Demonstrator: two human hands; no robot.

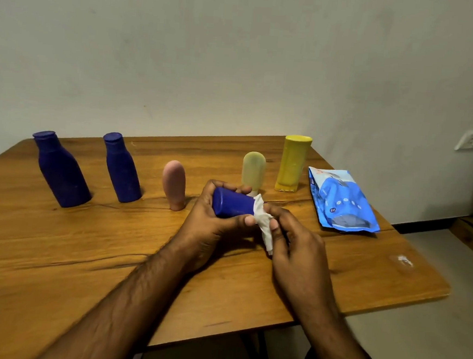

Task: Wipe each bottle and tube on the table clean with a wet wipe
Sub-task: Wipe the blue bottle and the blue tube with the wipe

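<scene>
Above the table's [54, 250] middle, the left hand [206, 228] curled round a blue bottle [232, 203] held sideways, apparently to expose its end, while the right hand [292, 240] pinched a wet wipe [263, 218] against it.

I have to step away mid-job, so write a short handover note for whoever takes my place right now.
Left hand grips the small blue bottle, lying sideways above the table.
Right hand holds the wet wipe against its far end.
Standing in a row: two dark blue bottles, pink tube, pale yellow tube, yellow bottle. Wipe pack lies at right.
Done: cannot tell which are already wiped.
Left: finish this bottle, then check the others.
</scene>
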